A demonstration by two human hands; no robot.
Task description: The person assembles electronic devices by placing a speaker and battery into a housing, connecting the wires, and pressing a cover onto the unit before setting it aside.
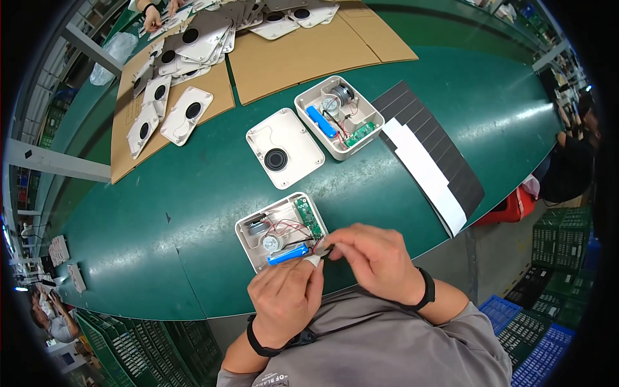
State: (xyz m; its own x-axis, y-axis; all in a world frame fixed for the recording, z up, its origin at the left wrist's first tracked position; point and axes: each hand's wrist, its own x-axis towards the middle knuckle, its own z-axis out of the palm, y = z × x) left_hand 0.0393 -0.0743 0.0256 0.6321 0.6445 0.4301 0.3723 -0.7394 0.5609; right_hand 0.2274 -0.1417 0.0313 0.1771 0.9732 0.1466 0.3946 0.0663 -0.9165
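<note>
An open white plastic housing (244,237) lies in front of me, with a blue cylindrical battery (288,254), a green circuit board (308,218), a round silvery motor-like part (271,242) and thin red and black wires inside. At its near right corner, my left hand (284,298) is closed, a small white piece (314,260) showing at its fingertips. Just right of that, my right hand (377,261) pinches a small black piece (329,249) between thumb and forefinger. Whether the black and white pieces are joined cannot be made out.
Beyond lie a white cover (293,138) with a round black speaker and a second filled housing (351,147). Black strip sheets (445,145) with white backing (422,169) are to the right. More covers (187,116) pile on cardboard (290,61), near another person's hand (152,19).
</note>
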